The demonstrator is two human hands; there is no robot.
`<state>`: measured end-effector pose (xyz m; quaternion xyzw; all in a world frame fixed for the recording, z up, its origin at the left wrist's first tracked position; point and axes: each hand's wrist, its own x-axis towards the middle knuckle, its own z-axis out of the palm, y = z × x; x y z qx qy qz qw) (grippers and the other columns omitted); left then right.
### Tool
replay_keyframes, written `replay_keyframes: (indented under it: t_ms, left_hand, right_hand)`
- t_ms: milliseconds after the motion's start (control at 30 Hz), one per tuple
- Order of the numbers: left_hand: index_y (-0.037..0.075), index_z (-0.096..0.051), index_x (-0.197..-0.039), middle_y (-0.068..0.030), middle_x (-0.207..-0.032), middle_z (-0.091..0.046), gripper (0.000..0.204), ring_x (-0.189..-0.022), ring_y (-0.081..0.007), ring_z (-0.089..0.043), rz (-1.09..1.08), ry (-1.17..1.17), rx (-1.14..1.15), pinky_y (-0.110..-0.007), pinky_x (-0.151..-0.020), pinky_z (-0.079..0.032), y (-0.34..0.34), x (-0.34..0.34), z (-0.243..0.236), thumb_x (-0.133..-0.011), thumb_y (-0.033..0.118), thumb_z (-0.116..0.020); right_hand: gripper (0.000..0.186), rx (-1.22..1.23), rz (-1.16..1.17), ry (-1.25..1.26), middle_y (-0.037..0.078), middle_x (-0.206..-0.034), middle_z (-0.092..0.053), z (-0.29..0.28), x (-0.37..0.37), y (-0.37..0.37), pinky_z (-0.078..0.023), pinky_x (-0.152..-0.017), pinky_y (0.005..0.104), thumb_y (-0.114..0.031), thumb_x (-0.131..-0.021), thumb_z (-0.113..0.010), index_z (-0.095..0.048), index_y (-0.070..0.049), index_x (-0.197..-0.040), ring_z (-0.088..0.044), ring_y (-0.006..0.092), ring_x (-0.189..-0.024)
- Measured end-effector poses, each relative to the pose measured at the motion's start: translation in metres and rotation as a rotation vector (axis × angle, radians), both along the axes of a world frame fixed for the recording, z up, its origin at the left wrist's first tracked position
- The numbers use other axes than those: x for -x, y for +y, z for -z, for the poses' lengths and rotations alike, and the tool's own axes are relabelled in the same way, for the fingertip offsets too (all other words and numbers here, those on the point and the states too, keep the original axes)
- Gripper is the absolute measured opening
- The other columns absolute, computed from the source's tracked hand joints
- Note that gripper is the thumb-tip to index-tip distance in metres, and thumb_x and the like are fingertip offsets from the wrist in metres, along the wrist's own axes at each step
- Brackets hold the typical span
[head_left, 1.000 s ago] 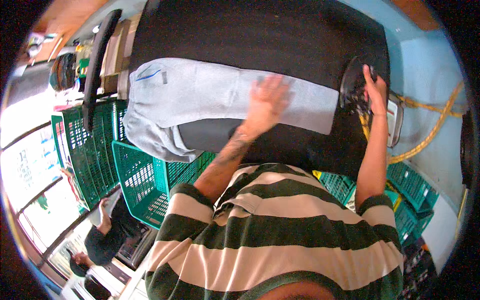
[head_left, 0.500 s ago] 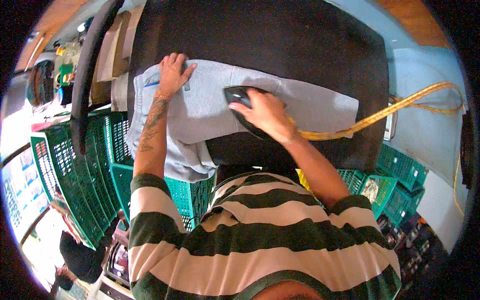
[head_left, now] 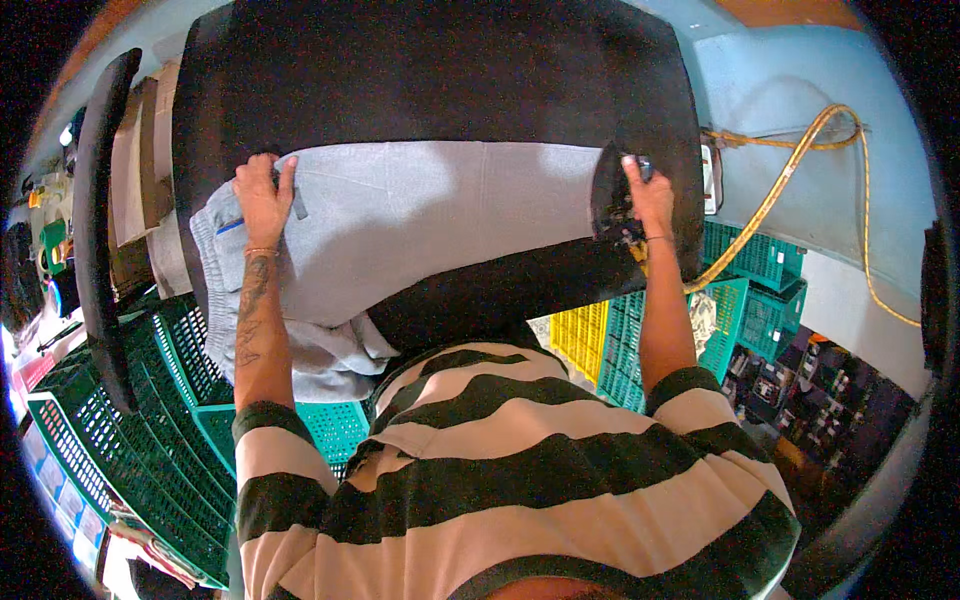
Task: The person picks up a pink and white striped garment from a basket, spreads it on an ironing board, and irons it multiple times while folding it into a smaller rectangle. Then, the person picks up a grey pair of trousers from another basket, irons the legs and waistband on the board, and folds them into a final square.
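Grey sweatpants (head_left: 420,200) lie lengthwise on the black padded board (head_left: 430,70), one leg flat, the other bunched near my body. Around the top edge by the elastic waistband, my left hand (head_left: 264,195) grips the fabric with curled fingers. At the far end of the flat leg, my right hand (head_left: 650,195) is closed on the handle of a dark iron (head_left: 610,195), which sits at the hem. A yellow hose (head_left: 750,230) runs from near the iron up along the blue wall.
Green crates (head_left: 120,450) stand left and below, beside a long black padded bar (head_left: 108,220). Right of the board are teal crates (head_left: 765,310) and a yellow crate (head_left: 575,340). A cluttered dark area (head_left: 800,390) lies at lower right.
The iron went left to mid-leg, then back right to the hem. My left hand moved from mid-leg to the waistband and now curls over the edge. The view has shifted.
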<state>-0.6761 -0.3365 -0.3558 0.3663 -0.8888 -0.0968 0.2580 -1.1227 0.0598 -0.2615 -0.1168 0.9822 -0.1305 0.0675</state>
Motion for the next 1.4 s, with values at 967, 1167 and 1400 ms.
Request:
replay_keyframes:
  t_ms: [967,1167,1400]
  left_hand:
    - [0.005,-0.053,-0.078,-0.0153,-0.078,-0.063,0.038,-0.073,-0.0388,-0.061,-0.631,-0.013,-0.122,-0.049,-0.063,-0.047,0.02,-0.169,-0.01,-0.097,0.038,-0.058]
    - [0.007,-0.056,-0.081,-0.0166,-0.078,-0.063,0.039,-0.07,-0.0398,-0.063,-0.667,-0.067,-0.095,-0.05,-0.061,-0.048,0.019,-0.169,-0.004,-0.098,0.042,-0.055]
    - [0.005,-0.056,-0.081,-0.0213,-0.078,-0.064,0.044,-0.071,-0.0424,-0.062,-0.579,-0.051,-0.001,-0.051,-0.061,-0.048,0.017,-0.169,0.001,-0.1,0.045,-0.051]
  right_hand:
    - [0.062,0.072,-1.546,-0.443,0.025,-0.087,-0.07,-0.027,-0.345,-0.346,-0.055,-0.077,0.0493,-0.062,-0.08,-0.068,-0.072,-0.001,-0.089,-0.069,0.0407,-0.083]
    - [0.055,-0.08,-1.486,-0.459,0.025,-0.084,-0.068,-0.028,-0.38,-0.229,-0.054,-0.075,0.0513,-0.058,-0.083,-0.067,-0.068,-0.003,-0.094,-0.067,0.0447,-0.082]
    - [0.064,0.08,-0.577,-0.383,0.023,-0.099,-0.071,-0.017,-0.213,-0.132,-0.054,-0.082,0.043,-0.058,-0.082,-0.07,-0.069,0.001,-0.109,-0.07,0.0385,-0.094]
